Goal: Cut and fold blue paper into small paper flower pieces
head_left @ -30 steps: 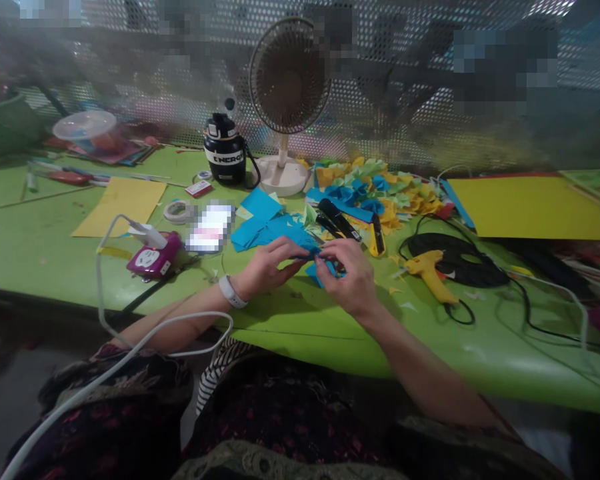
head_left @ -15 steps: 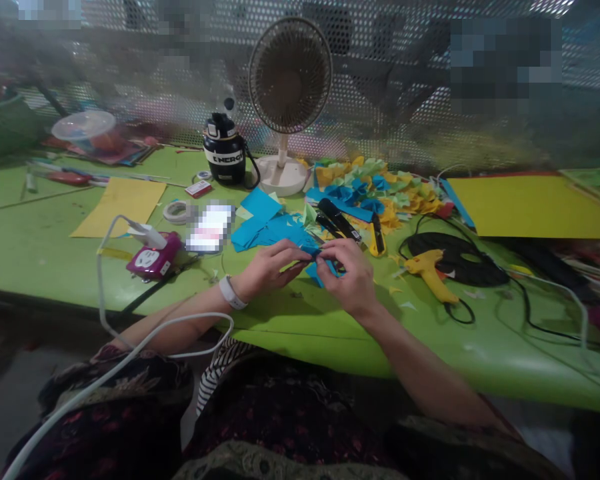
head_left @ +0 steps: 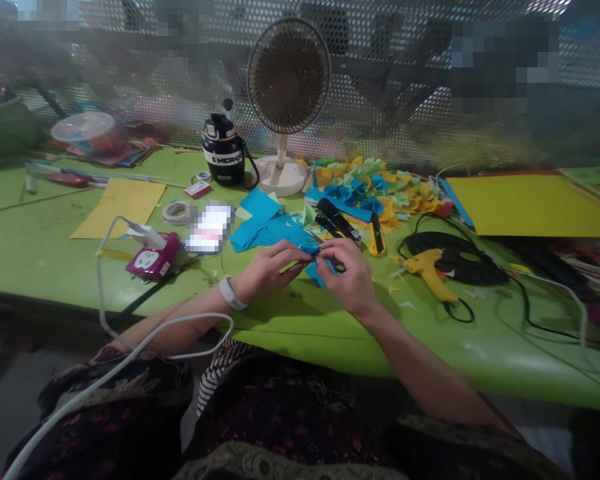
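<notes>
Between the fingertips of both hands is a small piece of blue paper (head_left: 316,252), mostly covered by the fingers. My left hand (head_left: 275,265), with a pale band on its wrist, pinches it from the left. My right hand (head_left: 347,272) pinches it from the right, thumb and forefinger together. Several flat blue paper sheets (head_left: 260,223) lie just beyond the hands, with another blue scrap beneath them. A black stapler (head_left: 337,220) and a yellow utility knife (head_left: 377,237) lie beyond my right hand.
A heap of crumpled paper pieces (head_left: 375,190) sits beyond the stapler. To the right are a yellow glue gun (head_left: 434,275) and yellow sheets (head_left: 540,203). A fan (head_left: 289,77), black bottle (head_left: 224,150), tape roll (head_left: 177,212), phone (head_left: 210,228) and purple power adapter (head_left: 155,257) stand leftward. A white cable (head_left: 125,373) crosses my left arm.
Both hands stay in nearly the same place, pinching the blue paper. Only a very slight shift of the fingers and of the view shows.
</notes>
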`<state>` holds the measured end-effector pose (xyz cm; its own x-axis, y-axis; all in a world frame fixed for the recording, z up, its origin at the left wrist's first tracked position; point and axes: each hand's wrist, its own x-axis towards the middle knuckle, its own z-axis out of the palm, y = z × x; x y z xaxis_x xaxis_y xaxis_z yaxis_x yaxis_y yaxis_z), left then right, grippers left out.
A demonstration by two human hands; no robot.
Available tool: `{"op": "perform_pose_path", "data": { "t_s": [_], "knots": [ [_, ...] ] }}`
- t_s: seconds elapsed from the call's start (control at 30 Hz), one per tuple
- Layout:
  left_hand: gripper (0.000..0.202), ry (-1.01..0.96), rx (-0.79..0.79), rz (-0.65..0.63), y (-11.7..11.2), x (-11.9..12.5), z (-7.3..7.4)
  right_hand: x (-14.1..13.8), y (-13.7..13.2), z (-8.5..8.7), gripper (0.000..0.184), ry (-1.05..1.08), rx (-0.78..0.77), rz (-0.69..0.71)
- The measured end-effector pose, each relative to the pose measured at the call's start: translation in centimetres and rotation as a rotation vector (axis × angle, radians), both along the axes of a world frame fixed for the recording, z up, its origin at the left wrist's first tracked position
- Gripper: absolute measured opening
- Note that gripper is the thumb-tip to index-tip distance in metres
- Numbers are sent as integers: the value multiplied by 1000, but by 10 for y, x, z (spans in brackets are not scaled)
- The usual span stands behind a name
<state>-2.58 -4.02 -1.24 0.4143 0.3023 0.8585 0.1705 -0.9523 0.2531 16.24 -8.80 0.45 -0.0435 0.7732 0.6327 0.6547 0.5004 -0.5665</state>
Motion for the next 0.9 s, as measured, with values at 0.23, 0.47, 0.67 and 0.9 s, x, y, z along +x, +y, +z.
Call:
{"op": "perform_pose_path", "data": {
  "t_s": [0.23,0.47,0.67,0.9],
  "knots": [
    [14,12,-3,9,-1,1,0,1,0,3,10,25,-44,37],
    [16,7,7,4,0,0,-1,0,1,1,10,43,-40,34],
    [17,-15,-13,-18,0,1,-1,0,1,1,11,40,-57,40],
    [18,-5,10,38,8,-6,0,6,-1,13,11,144,-13,8]
  ]
}}
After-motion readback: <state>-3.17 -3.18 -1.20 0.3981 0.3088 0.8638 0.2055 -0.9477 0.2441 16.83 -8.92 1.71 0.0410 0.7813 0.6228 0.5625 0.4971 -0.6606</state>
